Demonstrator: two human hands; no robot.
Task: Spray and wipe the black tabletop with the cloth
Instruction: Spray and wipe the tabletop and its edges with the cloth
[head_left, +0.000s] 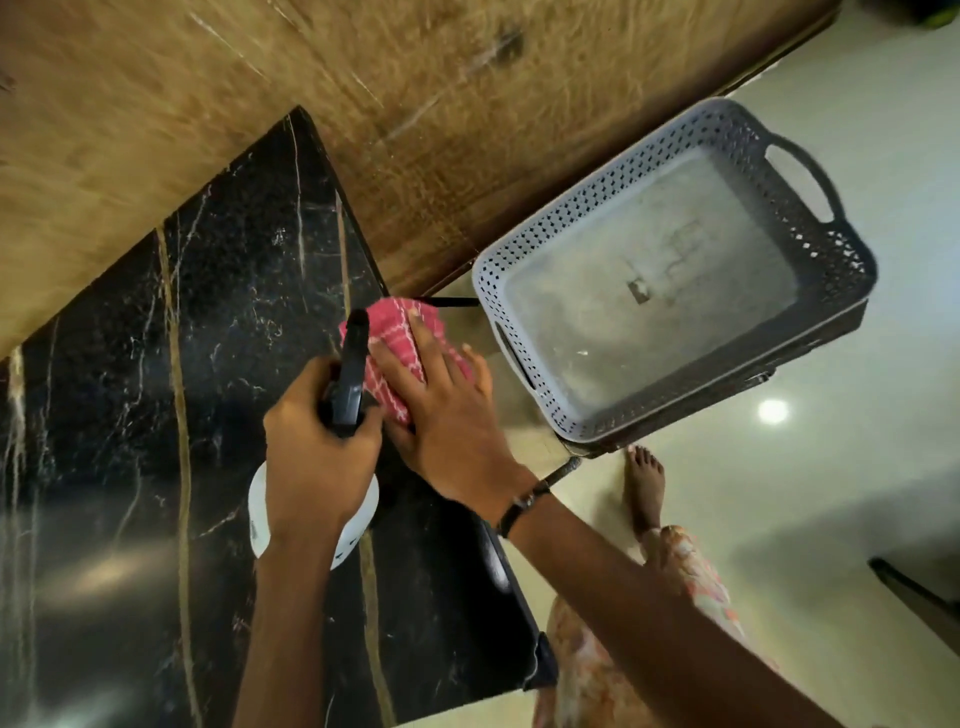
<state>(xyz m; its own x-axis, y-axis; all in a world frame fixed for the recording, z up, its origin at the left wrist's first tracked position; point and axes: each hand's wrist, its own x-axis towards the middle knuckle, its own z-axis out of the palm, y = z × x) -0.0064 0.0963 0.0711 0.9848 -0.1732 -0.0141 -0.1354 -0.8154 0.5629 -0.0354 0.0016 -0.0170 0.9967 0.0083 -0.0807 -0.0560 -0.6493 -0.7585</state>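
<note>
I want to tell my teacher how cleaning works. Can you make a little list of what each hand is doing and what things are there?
left hand: holding the spray bottle by its black top
right hand: pressed flat on the pink cloth
cloth place: near the right edge of the black tabletop
beside the table: empty grey basket on the floor
also seen: a bare foot and a dark wristband

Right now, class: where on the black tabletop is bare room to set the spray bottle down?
The black tabletop lies bare left of the left hand and spray bottle. Its right edge, toward the grey basket, is crowded by the right hand pressing the pink cloth.
</note>
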